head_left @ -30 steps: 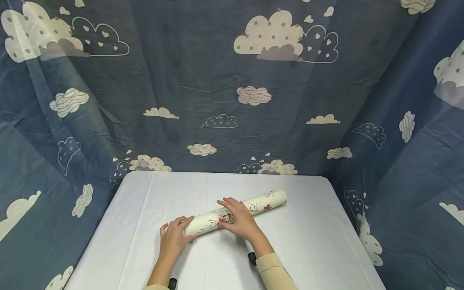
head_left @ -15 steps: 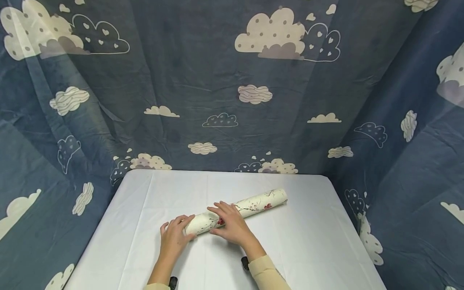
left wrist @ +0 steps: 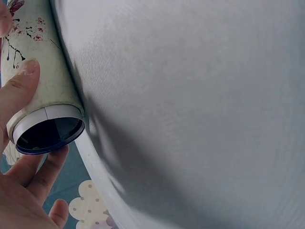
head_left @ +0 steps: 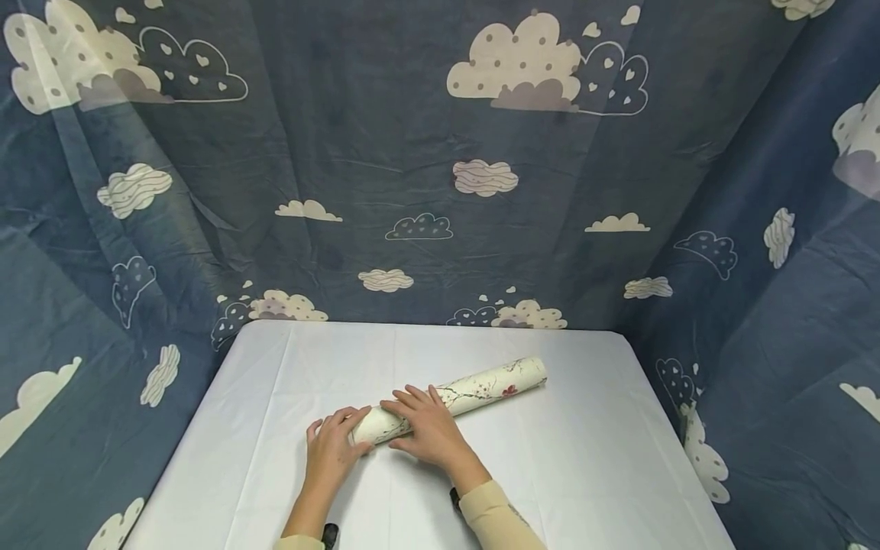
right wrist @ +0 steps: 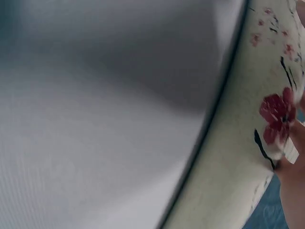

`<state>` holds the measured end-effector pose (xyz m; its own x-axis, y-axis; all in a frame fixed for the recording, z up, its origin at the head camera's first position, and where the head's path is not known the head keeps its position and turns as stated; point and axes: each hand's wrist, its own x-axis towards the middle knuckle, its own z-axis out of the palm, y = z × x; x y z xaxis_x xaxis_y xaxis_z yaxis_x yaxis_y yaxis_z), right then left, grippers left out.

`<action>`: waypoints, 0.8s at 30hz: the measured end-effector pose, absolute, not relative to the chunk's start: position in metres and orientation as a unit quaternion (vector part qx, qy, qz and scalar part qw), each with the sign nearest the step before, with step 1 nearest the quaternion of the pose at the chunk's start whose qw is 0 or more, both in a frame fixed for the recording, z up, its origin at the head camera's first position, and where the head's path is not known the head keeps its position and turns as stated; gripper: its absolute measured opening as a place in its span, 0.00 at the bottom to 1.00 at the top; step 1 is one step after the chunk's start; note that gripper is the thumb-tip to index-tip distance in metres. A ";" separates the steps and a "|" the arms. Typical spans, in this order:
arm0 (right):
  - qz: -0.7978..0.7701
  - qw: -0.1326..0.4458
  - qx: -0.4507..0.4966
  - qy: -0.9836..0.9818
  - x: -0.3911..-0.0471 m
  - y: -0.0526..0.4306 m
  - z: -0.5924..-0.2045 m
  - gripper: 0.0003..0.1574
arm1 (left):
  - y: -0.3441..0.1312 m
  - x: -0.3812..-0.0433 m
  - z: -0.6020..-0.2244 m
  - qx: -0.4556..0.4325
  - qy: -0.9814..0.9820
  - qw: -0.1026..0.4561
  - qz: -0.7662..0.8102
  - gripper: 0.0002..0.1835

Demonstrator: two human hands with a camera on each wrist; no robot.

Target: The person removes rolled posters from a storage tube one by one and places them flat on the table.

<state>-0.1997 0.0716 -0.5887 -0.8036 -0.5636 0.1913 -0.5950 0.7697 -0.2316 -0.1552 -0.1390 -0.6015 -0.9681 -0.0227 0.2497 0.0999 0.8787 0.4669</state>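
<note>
A cream roll of flower-printed sheet (head_left: 495,384) lies slantwise on the white table, its far end toward the back right. At its near left end my left hand (head_left: 331,451) holds it, thumb on one side and fingers on the other. The left wrist view shows that the end of the roll (left wrist: 50,86) is hollow, with a white inner edge and a dark blue rim. My right hand (head_left: 429,434) grips the roll just beside the left, fingers over the top and thumb on the near side. A red blossom (right wrist: 276,114) shows by its fingers.
The table (head_left: 584,458) has a white cover. Dark blue cloth with a cloud print (head_left: 344,153) hangs behind it and on both sides. Each wrist wears a small black device, and the sleeves (head_left: 498,516) are beige.
My right hand has slid left along the roll toward the left hand, uncovering more of the print. The left hand and the roll have stayed nearly in place.
</note>
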 end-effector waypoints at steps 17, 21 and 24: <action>0.082 0.144 0.297 -0.940 -0.198 0.045 -0.605 0.43 | -0.137 -0.154 -0.601 -0.023 -0.963 0.125 -0.239 0.37; 0.082 0.143 0.283 -0.945 -0.198 0.042 -0.610 0.42 | -0.136 -0.154 -0.601 -0.022 -0.959 0.124 -0.253 0.38; 0.082 0.136 0.280 -0.947 -0.199 0.041 -0.612 0.42 | -0.136 -0.154 -0.601 -0.018 -0.957 0.124 -0.260 0.38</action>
<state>-0.1990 0.0414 -0.6123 -0.8055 -0.5085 0.3043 -0.5532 0.8293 -0.0785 -0.1542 -0.1355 -0.6014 -0.9686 -0.0297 0.2469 0.0995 0.8637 0.4940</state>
